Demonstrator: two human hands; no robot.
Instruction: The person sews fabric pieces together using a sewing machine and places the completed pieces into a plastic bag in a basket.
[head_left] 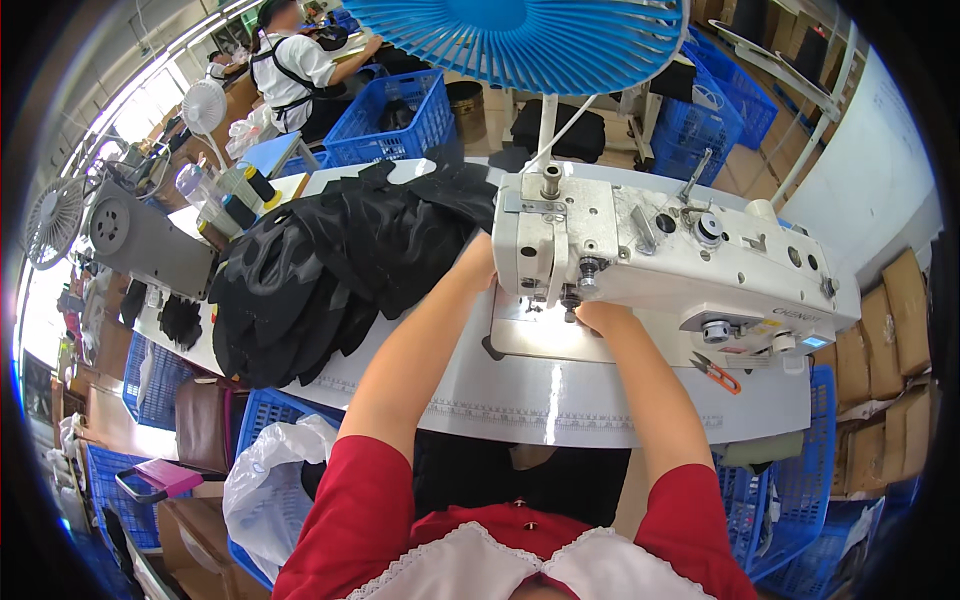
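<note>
My two hands are apart, one on either side of the needle area of the white sewing machine (665,245), which stands on the right half of the table (465,385). My left hand (482,262) reaches in at the left end of the machine head, next to the edge of the black fabric pieces (310,265); its fingers are hidden behind the head, so I cannot tell whether they grip anything. My right hand (592,316) is bent in under the machine arm, just beside the needle, and its fingertips are out of sight too, so I cannot tell if they are closed on cloth. A bright light shines on the plate under the needle.

The black pieces lie heaped and overlapping on the table to the left of the machine. Orange-handled snips (716,375) rest to the right of my right forearm, and a printed ruler scale (500,411) runs along the table's near side. Beyond the heap, at the left, stand thread cones (262,187), near a grey machine (150,235). A blue fan (520,50) rises behind the sewing machine. Farther off, past a blue basket (392,135), sits another person (300,75) in a white top.
</note>
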